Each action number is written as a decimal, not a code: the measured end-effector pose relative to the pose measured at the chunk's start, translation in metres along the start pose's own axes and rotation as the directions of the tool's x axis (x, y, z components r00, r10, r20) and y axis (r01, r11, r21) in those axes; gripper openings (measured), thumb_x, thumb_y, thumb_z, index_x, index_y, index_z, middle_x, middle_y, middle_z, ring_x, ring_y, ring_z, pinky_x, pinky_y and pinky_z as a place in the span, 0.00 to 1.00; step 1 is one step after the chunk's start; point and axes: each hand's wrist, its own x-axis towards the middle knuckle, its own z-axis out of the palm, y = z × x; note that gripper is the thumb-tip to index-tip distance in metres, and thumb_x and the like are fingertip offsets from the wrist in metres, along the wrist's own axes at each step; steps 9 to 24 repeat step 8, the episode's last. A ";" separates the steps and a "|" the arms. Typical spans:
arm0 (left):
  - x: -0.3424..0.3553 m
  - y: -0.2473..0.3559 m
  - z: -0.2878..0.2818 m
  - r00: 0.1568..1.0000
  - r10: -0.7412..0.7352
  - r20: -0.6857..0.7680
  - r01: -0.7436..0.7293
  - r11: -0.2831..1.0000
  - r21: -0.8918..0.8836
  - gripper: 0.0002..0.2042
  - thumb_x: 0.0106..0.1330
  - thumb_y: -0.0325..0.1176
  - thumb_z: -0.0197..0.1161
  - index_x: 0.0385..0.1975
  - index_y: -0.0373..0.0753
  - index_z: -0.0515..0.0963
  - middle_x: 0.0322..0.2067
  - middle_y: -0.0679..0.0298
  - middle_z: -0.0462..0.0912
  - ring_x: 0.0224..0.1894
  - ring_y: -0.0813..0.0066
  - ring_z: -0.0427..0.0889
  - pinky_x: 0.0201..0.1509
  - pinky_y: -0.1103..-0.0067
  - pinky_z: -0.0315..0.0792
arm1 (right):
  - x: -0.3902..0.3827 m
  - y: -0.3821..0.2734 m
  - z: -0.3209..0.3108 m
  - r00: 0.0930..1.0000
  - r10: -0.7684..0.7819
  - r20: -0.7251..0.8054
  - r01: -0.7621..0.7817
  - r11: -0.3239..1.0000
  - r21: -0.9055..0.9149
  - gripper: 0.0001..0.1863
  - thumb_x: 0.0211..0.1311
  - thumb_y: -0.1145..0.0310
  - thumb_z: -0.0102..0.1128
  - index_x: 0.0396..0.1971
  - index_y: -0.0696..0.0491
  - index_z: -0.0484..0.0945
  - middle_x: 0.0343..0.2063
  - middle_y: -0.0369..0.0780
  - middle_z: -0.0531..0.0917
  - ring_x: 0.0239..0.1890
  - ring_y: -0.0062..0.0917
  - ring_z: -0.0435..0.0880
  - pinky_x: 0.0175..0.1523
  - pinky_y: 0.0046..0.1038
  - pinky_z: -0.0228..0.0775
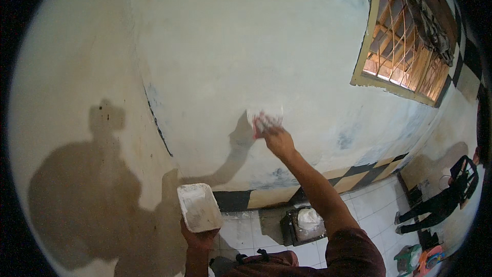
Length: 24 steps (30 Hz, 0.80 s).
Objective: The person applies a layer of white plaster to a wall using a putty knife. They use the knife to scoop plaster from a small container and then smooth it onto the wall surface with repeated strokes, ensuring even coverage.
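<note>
My left hand (197,236) is closed round the base of a rectangular white plastic tub (207,220), tipped so that its inside faces up. White putty (195,195) lies at the tub's far end and smears its walls. Out in front, my right hand (279,141) presses a flat putty spreader (255,129) with a bit of red against the pale wall (215,72). White paste coats the fingers, which are partly blurred along with the spreader. Fresh white material shows on the wall around them.
A barred window (402,46) with a dark cloth is at upper right. Black and cream squares run along the wall's base. Below stands a dark box (294,228) with a white bag (309,219) on it. Another person (443,200) stands at far right, near coloured containers (428,259).
</note>
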 end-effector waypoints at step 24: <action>-0.001 0.006 -0.016 0.999 -0.046 0.005 0.045 0.995 0.084 0.33 0.60 0.63 0.43 0.61 0.48 0.66 0.53 0.57 0.75 0.51 0.52 0.78 0.43 0.50 0.76 | 0.028 0.027 -0.118 0.734 0.674 -0.087 -0.337 0.473 0.814 0.07 0.66 0.64 0.53 0.36 0.50 0.75 0.31 0.47 0.83 0.29 0.41 0.83 0.34 0.38 0.76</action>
